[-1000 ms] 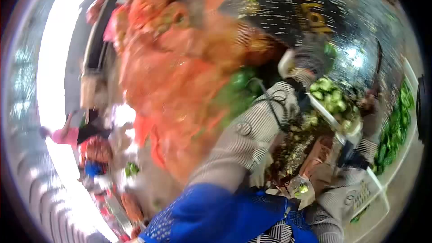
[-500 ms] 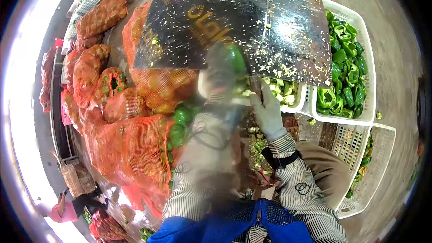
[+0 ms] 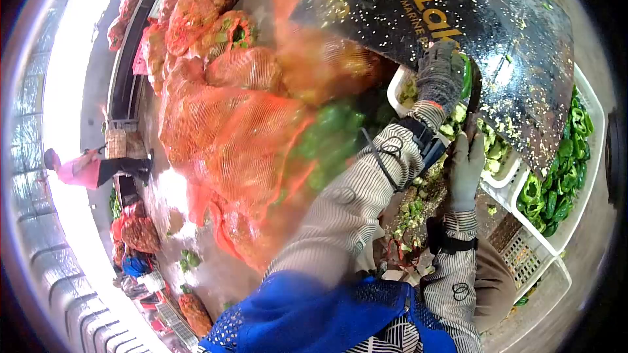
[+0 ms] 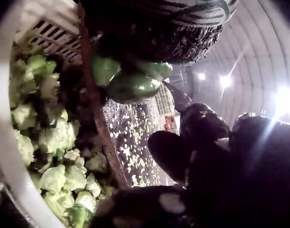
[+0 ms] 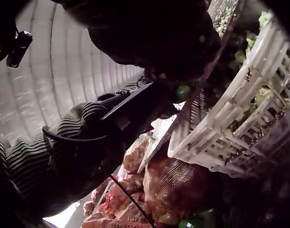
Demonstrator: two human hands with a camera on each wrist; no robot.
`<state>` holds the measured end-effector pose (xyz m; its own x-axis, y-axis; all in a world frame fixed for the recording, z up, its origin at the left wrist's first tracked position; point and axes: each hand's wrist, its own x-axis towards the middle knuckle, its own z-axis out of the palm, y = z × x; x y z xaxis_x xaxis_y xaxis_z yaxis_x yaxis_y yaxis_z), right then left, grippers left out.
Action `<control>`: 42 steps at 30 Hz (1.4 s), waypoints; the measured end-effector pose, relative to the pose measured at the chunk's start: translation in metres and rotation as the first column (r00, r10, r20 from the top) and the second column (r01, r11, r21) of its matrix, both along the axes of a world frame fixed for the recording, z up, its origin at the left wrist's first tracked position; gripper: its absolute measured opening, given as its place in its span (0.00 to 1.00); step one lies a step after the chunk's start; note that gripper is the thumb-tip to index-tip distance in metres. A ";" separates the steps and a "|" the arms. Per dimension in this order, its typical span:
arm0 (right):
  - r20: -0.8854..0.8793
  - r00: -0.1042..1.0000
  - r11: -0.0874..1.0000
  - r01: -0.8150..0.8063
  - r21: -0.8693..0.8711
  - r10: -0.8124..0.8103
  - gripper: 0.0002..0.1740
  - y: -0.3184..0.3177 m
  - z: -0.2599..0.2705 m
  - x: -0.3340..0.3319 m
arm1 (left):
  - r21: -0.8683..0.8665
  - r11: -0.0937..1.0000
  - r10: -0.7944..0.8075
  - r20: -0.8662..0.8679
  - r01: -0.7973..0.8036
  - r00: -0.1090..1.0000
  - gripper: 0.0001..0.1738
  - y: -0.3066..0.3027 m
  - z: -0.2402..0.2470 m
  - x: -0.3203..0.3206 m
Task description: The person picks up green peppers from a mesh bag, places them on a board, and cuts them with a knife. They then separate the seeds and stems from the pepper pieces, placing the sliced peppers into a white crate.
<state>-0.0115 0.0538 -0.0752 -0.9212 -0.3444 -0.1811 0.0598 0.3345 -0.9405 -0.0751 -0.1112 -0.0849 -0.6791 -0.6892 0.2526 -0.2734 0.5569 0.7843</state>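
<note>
My left hand (image 3: 439, 78), in a dark grey knit glove, grips a green bell pepper (image 3: 466, 77) over the near edge of the black board (image 3: 392, 6). The left wrist view shows the pepper's glossy underside (image 4: 133, 88) below the glove. My right hand (image 3: 466, 167), in a paler grey glove, is just nearer to my body, its fingers round a knife whose dark blade (image 3: 475, 88) points up beside the pepper. In the left wrist view the blade tip (image 4: 177, 96) comes close to the pepper. Shadow hides most of the right hand in its wrist view.
Below the board's edge, a white crate (image 5: 202, 137) holds pale pepper cores (image 4: 57, 178). To the right, another white crate (image 3: 592, 176) is full of green peppers (image 3: 564, 176). Orange mesh sacks (image 3: 222, 137) crowd the left. A person (image 3: 82, 168) stands far left.
The head view has swung, shifting the board and crates rightward since half a second ago. Both hands stay close together at the board's edge, and the left hand is sharper now.
</note>
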 end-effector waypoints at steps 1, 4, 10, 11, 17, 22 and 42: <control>-0.059 0.998 0.999 0.022 0.035 -0.020 0.29 -0.006 -0.001 -0.001 | 0.035 0.998 -0.057 0.077 0.054 0.995 0.22 -0.002 0.010 0.005; 0.064 0.996 0.998 -0.064 0.023 0.062 0.28 -0.009 0.000 -0.009 | -0.059 0.994 -0.081 0.160 0.091 0.984 0.24 -0.004 0.005 0.007; 0.086 0.990 0.991 -0.118 0.070 0.112 0.27 -0.027 -0.003 -0.029 | 0.022 0.995 -0.102 0.277 0.100 0.955 0.31 -0.008 -0.001 0.006; -0.054 0.984 0.980 -0.165 0.115 0.172 0.26 -0.031 -0.006 -0.034 | 0.028 0.995 -0.098 0.283 0.094 0.954 0.31 -0.008 -0.002 0.006; 0.249 0.953 0.966 -0.212 0.148 0.171 0.21 -0.054 0.013 -0.052 | 0.065 0.968 -0.246 0.415 0.241 0.876 0.36 -0.026 0.006 0.013; 0.164 0.942 0.866 -0.333 0.372 0.292 0.20 -0.041 0.016 -0.089 | -0.099 0.921 -0.276 0.517 0.377 0.810 0.38 -0.038 0.035 0.005; 0.356 0.928 0.990 -0.134 0.034 0.114 0.33 -0.022 0.061 -0.039 | -0.332 0.833 -0.288 0.422 0.442 0.860 0.38 -0.028 0.048 0.010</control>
